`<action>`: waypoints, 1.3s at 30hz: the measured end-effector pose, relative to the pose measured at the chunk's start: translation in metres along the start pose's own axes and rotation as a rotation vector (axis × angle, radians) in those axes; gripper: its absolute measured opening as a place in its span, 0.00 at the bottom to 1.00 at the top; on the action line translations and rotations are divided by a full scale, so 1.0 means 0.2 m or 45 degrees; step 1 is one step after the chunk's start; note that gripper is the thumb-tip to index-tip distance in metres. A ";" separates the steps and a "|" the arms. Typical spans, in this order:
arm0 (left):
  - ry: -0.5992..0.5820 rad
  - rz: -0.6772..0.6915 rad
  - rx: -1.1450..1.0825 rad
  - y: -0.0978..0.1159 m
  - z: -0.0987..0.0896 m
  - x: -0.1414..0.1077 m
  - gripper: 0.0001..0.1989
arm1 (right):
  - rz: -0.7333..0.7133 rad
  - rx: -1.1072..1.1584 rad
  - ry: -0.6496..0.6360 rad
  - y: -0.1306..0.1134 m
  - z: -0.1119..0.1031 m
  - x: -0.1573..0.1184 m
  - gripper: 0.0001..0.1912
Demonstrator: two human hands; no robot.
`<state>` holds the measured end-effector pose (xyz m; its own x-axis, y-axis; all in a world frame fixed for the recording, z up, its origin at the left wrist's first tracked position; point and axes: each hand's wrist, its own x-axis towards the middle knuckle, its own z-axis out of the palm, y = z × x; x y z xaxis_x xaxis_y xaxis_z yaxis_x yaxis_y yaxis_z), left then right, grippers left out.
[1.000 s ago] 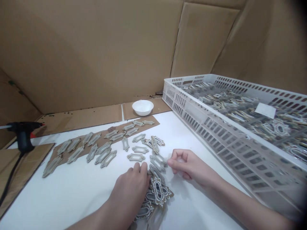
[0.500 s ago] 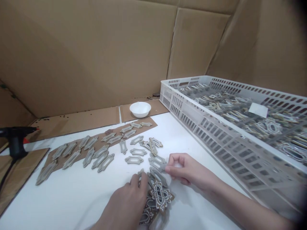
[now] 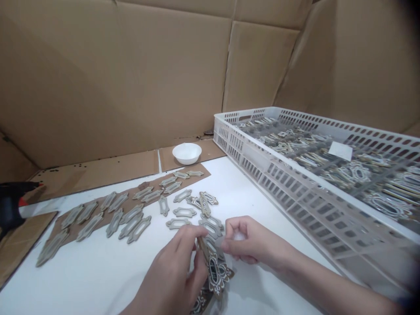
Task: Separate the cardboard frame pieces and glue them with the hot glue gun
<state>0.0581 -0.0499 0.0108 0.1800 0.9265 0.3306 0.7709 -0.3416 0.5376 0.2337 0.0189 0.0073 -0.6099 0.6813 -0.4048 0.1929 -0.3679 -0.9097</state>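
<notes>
My left hand [image 3: 179, 267] is closed on an ornamental frame-shaped plate [image 3: 202, 250], tilted with its edge towards me. Close on its right, my right hand [image 3: 246, 240] has thumb and forefinger pinched together. A pale patch shows inside its curled fingers; I cannot tell what it is. Below and between the hands lies a pile of plates, topped by a brown one with white scrollwork [image 3: 215, 273]. The left hand hides part of this pile. Just beyond, a plain grey plate [image 3: 211, 226] and a small cluster of patterned plates [image 3: 204, 203] lie on the white tabletop [image 3: 131, 271].
Several plain grey plates lie along a brown cardboard strip [image 3: 95, 218]. A white bowl [image 3: 187, 153] stands behind them. At right is a white plastic crate [image 3: 275, 175] holding many plates and a white card [image 3: 340, 151]. A black glue gun [image 3: 11, 203] is at far left. Cardboard walls [image 3: 164, 74] surround the table.
My left hand has lifted a plate from the pile and turned it on edge. My right hand stays pinched beside it. The whole view has shifted slightly.
</notes>
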 end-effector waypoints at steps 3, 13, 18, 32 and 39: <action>0.010 -0.047 -0.223 -0.01 0.03 -0.01 0.12 | -0.006 0.030 -0.018 0.00 0.00 0.00 0.13; -0.020 -0.595 -0.860 -0.06 0.08 0.03 0.07 | -0.027 -0.046 0.085 0.01 0.00 0.01 0.13; -0.019 -0.479 -0.820 -0.06 0.09 0.01 0.06 | -0.023 -0.036 0.091 0.01 -0.01 0.01 0.13; 0.028 -0.152 -0.398 -0.02 0.12 -0.02 0.09 | -0.113 -0.181 0.175 -0.01 0.03 -0.01 0.13; 0.027 -0.214 -0.508 -0.01 0.12 -0.02 0.05 | -0.213 -0.153 0.156 0.01 0.05 -0.01 0.12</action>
<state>0.0714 -0.0489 -0.0096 0.0564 0.9725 0.2261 0.4908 -0.2242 0.8420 0.2278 0.0100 0.0073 -0.5448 0.8008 -0.2489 0.1915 -0.1702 -0.9666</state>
